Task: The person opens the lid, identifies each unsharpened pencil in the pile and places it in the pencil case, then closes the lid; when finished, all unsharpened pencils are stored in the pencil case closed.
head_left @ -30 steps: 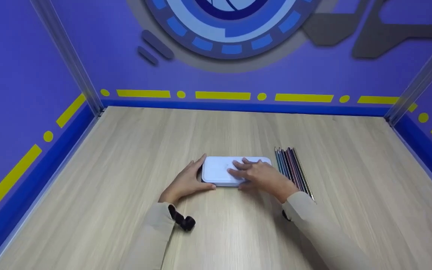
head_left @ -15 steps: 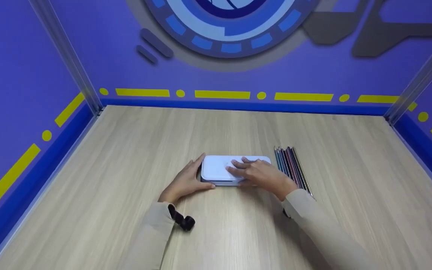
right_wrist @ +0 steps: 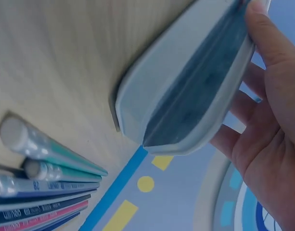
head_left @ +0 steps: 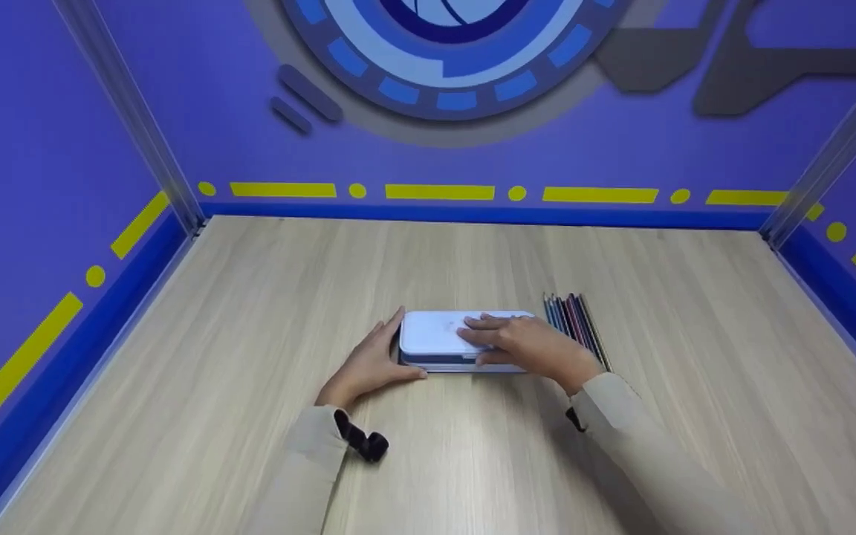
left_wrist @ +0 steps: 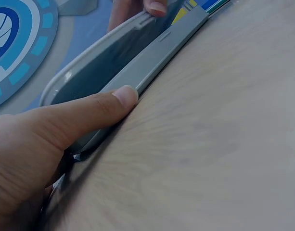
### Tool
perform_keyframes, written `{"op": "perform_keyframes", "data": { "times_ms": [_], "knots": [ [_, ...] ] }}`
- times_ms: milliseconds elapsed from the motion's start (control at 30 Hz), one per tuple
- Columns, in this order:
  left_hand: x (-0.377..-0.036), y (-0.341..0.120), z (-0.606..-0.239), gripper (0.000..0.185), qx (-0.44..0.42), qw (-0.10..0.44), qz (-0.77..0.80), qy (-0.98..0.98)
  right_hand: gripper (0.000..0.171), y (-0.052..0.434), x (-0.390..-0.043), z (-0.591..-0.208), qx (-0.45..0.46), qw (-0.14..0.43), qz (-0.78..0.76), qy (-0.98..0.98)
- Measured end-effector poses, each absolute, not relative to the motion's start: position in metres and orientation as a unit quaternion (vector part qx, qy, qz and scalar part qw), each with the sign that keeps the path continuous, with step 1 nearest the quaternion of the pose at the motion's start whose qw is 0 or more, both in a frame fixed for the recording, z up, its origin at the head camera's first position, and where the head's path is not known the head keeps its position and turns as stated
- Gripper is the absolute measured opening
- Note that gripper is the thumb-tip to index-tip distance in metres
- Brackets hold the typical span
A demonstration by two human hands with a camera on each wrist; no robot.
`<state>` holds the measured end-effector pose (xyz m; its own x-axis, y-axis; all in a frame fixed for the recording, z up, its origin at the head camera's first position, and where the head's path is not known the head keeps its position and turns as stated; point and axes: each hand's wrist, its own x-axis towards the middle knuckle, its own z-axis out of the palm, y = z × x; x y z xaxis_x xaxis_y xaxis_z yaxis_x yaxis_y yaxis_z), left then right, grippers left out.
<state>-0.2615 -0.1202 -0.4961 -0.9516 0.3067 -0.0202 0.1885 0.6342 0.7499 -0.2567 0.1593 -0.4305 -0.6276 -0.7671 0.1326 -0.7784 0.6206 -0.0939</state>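
Observation:
On the table sits a white pencil case [head_left: 432,334] with rounded corners, its lid tilted up at the front. The left hand [head_left: 368,360] grips the case's left end, thumb along the front of the base [left_wrist: 152,60]. The right hand [head_left: 539,345] pinches the lid, thumb at its front edge and fingers spread over the top. A dark gap shows between lid [right_wrist: 200,96] and base in both wrist views. What lies inside is too dark to tell. Just right of the case lie several pencils [head_left: 576,319] side by side, partly hidden by the right hand and forearm.
The wood-grain table [head_left: 287,297] is enclosed by blue-purple panels [head_left: 398,160] at the back and both sides. A black strap with a small knob [head_left: 372,446] is worn on the left wrist. Close up, the pencils [right_wrist: 51,185] lie near the case's right end.
The lid, closed one second ago, has risen at its front edge and a gap has opened. The right hand has shifted slightly right with it; the left hand has stayed in place.

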Motion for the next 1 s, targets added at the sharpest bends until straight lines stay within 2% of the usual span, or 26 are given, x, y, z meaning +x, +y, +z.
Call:
{"op": "perform_keyframes", "data": {
  "times_ms": [767,1000],
  "knots": [
    [-0.261,-0.122,-0.492,0.119,0.144,0.074,0.426,0.890,0.036,0.174,-0.261,-0.406,0.391,0.006,0.154,-0.908],
    [-0.260,-0.121,-0.494,0.119,0.140,0.074,0.422,0.892,0.032,0.181,-0.262,-0.400,0.377,0.013,0.167,-0.911]
  ]
}}
